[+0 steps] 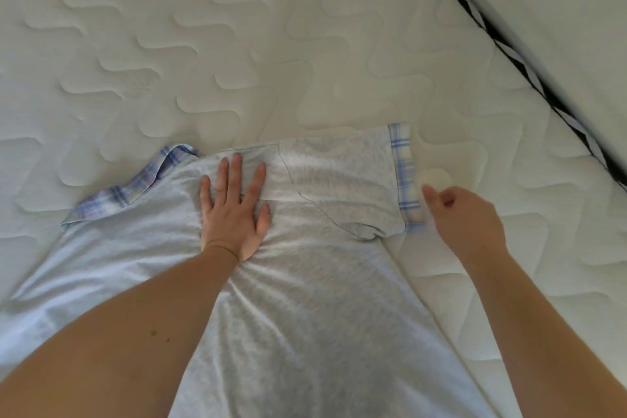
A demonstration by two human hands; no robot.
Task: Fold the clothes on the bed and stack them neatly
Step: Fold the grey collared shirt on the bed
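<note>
On the white quilted mattress (237,44) a pale grey T-shirt with blue plaid cuffs (305,282) lies spread. Left hand (234,207) presses flat mid-shirt; right hand (464,214), fingers curled, holds nothing beside the right cuff (403,176). Folding has barely begun, probably; next, fold that sleeve inward.

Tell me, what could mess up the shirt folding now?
The gray shirt has wrinkles around the left hand pressing it flat; folding now might crease them in. The right hand is beside the plaid-cuffed right sleeve without clearly gripping it, so the sleeve could flop. The other sleeve lies rumpled, so edges may not line up.
</note>
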